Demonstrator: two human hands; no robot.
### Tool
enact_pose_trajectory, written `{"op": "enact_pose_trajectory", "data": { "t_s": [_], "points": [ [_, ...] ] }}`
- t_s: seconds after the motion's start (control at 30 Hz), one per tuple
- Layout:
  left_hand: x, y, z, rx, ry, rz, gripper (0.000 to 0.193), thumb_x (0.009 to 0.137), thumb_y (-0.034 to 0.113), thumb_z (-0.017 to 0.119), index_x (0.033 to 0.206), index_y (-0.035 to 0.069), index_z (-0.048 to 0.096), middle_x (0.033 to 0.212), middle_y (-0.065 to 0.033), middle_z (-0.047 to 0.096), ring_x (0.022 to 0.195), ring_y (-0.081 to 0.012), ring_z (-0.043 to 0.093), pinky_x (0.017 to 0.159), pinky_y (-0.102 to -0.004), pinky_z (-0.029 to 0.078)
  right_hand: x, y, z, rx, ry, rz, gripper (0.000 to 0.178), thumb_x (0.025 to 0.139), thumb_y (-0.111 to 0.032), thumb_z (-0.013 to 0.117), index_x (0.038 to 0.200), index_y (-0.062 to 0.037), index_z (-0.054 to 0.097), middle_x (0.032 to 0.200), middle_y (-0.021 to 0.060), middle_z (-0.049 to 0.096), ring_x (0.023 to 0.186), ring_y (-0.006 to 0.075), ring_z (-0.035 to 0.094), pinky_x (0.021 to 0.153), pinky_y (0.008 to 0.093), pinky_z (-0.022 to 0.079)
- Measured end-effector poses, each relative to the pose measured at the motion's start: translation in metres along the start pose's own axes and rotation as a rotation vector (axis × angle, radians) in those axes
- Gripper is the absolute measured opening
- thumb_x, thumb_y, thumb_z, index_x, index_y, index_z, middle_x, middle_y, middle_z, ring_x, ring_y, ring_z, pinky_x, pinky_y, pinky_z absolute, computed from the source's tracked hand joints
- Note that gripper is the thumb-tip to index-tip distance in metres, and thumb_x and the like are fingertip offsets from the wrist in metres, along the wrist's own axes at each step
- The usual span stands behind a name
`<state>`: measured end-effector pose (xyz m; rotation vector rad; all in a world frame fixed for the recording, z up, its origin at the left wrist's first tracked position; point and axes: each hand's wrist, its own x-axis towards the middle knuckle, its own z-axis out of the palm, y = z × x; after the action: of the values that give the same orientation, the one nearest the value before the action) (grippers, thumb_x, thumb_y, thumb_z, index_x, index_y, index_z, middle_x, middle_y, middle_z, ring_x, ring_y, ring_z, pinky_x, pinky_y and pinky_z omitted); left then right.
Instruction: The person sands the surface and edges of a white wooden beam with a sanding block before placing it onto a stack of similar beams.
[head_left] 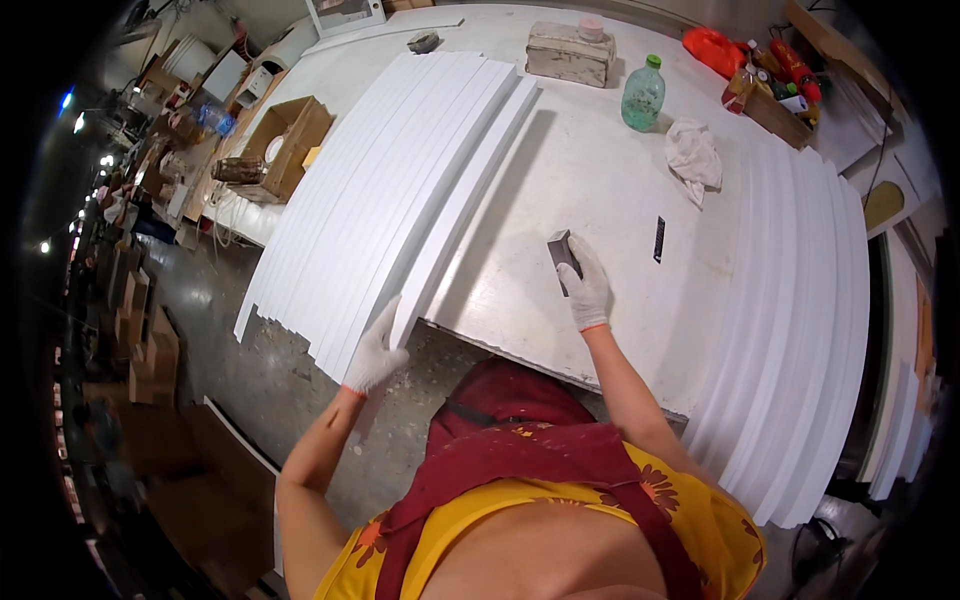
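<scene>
My right hand, in a white knit glove, is closed around a small dark grey block that looks like a sanding block, over the white tabletop. My left hand, gloved the same way, grips the near end of a long white strip. This strip lies slanted away from me, a little apart from the right side of a row of similar white strips. Their near ends stick out past the table's front edge. Part of my left hand's fingers is hidden by the strip.
More white strips lie along the table's right side. Farther back are a green bottle, a crumpled white cloth, a pale block and a box of bottles. A wooden box stands at the left.
</scene>
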<state>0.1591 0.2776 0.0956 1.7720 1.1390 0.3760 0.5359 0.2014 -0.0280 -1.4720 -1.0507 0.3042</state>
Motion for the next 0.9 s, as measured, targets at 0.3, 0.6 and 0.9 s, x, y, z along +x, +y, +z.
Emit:
{"op": "enact_pose_trajectory", "data": {
  "t_s": [0.3, 0.6, 0.9],
  "points": [
    [0.086, 0.000, -0.004, 0.259, 0.102, 0.031, 0.080, 0.074, 0.011, 0.064, 0.151, -0.001, 0.042, 0.150, -0.0265, 0.050, 0.144, -0.0352, 0.044, 0.118, -0.0359, 0.035, 0.001, 0.008, 0.003, 0.104, -0.010, 0.017, 0.049, 0.088, -0.015, 0.074, 0.134, -0.0011, 0.063, 0.142, 0.0189, 0.058, 0.131, 0.0314, 0.056, 0.111, 0.0390, 0.044],
    [0.072, 0.002, -0.013, 0.283, 0.158, 0.020, 0.075, 0.075, 0.018, 0.065, 0.146, -0.001, 0.048, 0.135, -0.0265, 0.062, 0.128, -0.0358, 0.058, 0.108, -0.0393, 0.045, 0.002, -0.003, 0.005, 0.128, -0.032, 0.051, 0.050, 0.088, -0.008, 0.070, 0.136, 0.0020, 0.061, 0.144, 0.0193, 0.057, 0.134, 0.0311, 0.054, 0.114, 0.0388, 0.041],
    [0.025, 0.055, -0.002, 0.098, 0.174, -0.203, 0.062, 0.078, 0.002, 0.058, 0.140, 0.005, 0.056, 0.122, -0.0180, 0.069, 0.120, -0.0264, 0.063, 0.104, -0.0320, 0.045, 0.003, 0.005, 0.001, 0.074, -0.062, 0.006, 0.050, 0.086, -0.006, 0.071, 0.135, 0.0024, 0.062, 0.142, 0.0200, 0.058, 0.132, 0.0322, 0.055, 0.113, 0.0396, 0.042]
  ]
}}
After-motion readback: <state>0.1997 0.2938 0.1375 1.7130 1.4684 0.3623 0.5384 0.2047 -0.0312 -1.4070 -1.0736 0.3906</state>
